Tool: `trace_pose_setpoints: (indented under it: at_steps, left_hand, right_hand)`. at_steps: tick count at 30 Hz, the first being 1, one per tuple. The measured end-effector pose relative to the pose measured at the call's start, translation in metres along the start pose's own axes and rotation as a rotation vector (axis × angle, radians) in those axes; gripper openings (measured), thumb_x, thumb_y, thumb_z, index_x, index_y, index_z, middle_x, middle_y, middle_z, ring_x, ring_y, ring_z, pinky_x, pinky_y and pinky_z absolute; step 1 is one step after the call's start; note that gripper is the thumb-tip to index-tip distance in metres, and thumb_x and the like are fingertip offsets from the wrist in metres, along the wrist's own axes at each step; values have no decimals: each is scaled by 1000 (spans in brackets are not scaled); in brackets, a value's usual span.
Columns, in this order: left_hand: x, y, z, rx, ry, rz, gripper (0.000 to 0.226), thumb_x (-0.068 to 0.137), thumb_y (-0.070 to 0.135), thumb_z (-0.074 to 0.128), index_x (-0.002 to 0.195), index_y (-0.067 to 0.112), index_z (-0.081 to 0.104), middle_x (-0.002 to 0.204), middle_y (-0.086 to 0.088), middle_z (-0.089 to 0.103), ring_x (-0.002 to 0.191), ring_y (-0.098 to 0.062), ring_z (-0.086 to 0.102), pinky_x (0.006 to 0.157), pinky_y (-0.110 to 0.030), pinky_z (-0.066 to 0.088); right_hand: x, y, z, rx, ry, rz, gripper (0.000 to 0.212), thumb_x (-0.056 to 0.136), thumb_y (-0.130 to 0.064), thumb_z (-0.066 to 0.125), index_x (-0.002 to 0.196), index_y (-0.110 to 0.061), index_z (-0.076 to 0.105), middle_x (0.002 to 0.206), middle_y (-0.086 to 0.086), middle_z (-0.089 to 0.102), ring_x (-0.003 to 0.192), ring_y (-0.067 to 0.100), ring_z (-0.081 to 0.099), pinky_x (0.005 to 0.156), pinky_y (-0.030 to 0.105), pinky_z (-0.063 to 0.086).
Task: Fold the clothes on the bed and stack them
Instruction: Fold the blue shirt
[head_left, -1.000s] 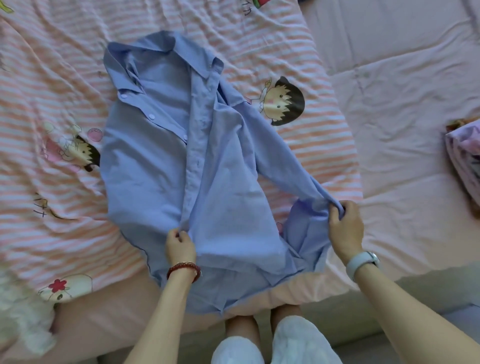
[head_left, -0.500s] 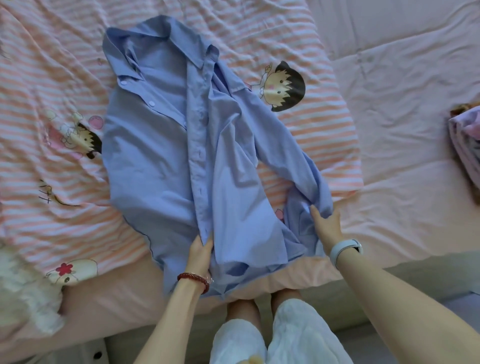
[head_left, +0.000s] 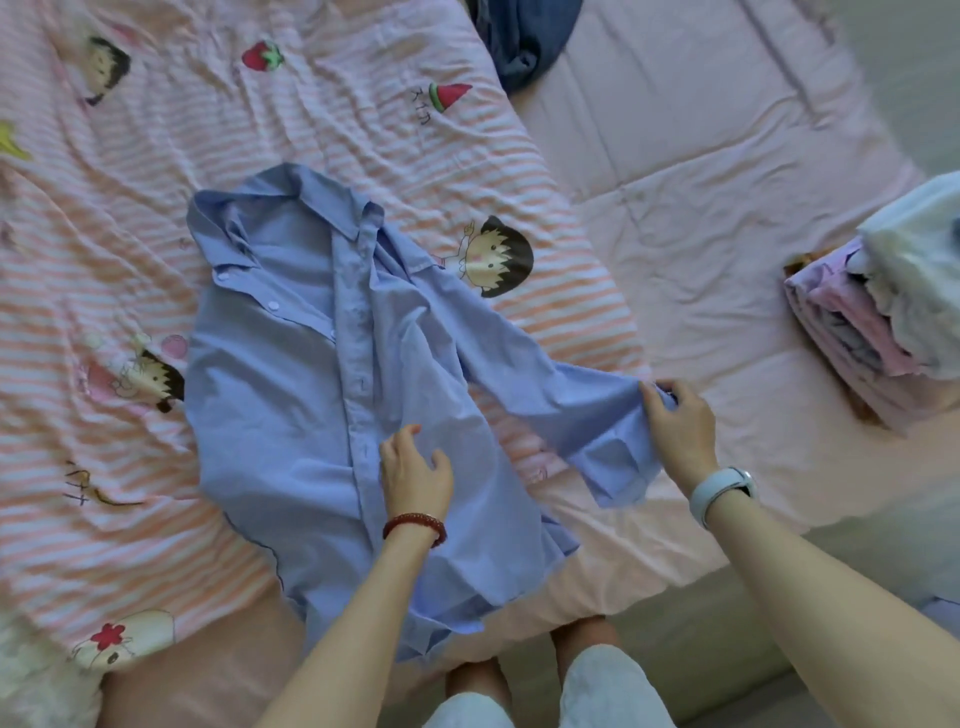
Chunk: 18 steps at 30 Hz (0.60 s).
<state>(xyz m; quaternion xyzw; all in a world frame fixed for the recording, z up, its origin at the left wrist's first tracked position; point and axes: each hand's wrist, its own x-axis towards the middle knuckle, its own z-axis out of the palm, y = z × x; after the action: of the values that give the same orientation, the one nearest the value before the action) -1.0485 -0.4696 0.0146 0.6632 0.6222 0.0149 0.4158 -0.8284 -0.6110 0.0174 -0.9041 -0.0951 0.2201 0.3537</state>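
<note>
A pink striped bed (head_left: 156, 467) carries the blue shirt (head_left: 291, 395) face up at centre. The left hand (head_left: 415, 475) rests spread on its front to pin it, while the right hand (head_left: 675, 426), at three o'clock, pinches the sleeve (head_left: 571, 400) taut for folding inward.

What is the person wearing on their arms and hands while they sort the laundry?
Both forearms are bare, with no sleeves or gloves in view. The left hand has a dark red beaded bracelet around its wrist. The right hand has a watch with a pale, light-coloured band on its wrist. No rings can be made out.
</note>
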Motion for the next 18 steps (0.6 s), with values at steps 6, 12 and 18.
trace_pose_setpoints:
  at_steps: [6, 12, 18]
  left_hand:
    - [47, 119, 30, 53, -67, 251, 38, 91, 11, 50, 129, 7, 45, 133, -13, 38, 123, -28, 42, 99, -30, 32]
    - [113, 191, 74, 131, 10, 335, 44, 91, 9, 51, 134, 6, 42, 140, -14, 37, 129, -27, 34, 106, -31, 25]
    - [188, 208, 96, 792, -51, 553, 68, 91, 34, 53, 148, 28, 17, 157, -6, 8, 142, -30, 10, 113, -47, 19]
  right_hand:
    - [116, -46, -86, -69, 249, -184, 20, 93, -19, 52, 99, -4, 64, 103, 17, 64, 99, 36, 55, 79, 37, 38]
    - [249, -59, -112, -168, 431, -298, 31, 89, -22, 48, 113, -7, 61, 113, 22, 57, 107, 39, 50, 93, 47, 35]
    - [281, -3, -40, -133, 146, -84, 49, 88, -6, 48, 137, -3, 39, 134, 23, 43, 124, 37, 36, 100, 39, 27]
